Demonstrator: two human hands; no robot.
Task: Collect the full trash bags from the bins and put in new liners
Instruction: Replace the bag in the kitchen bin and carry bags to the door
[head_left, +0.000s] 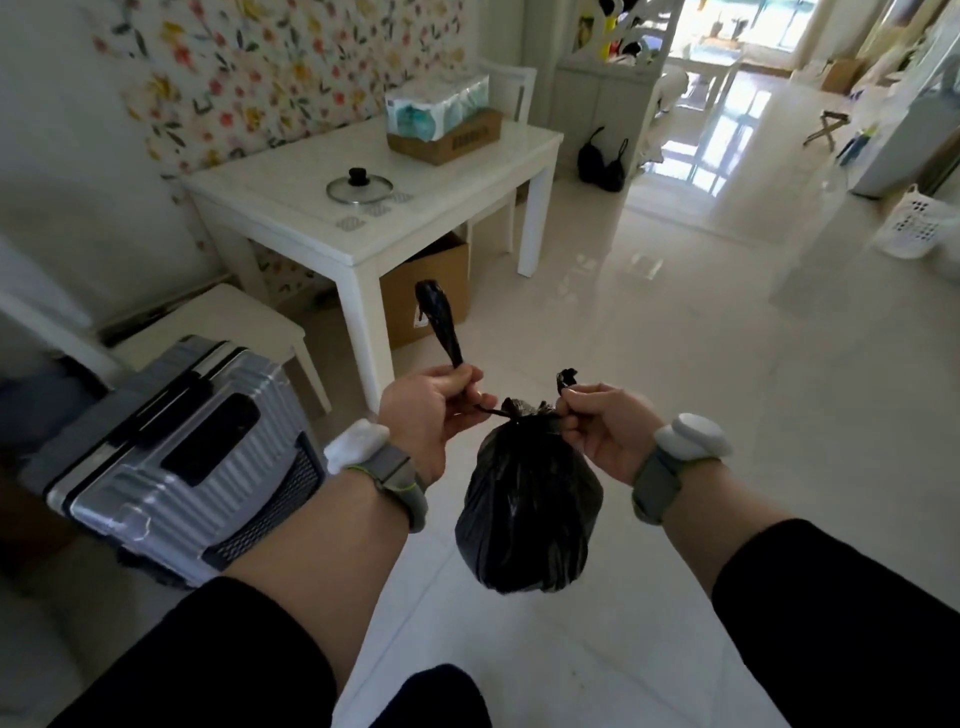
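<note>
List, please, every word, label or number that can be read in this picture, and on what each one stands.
None can be read for certain.
Shallow cardboard box on the white table: dark print on its side, too blurred.
Wrapped tissue packs: printing too blurred.
Cardboard box under the table: a label, too small.

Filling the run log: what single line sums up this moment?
step: tying knot | left hand: pinches long tail | right hand: pinches short tail | full black plastic trash bag: hangs above glossy white tile floor
</note>
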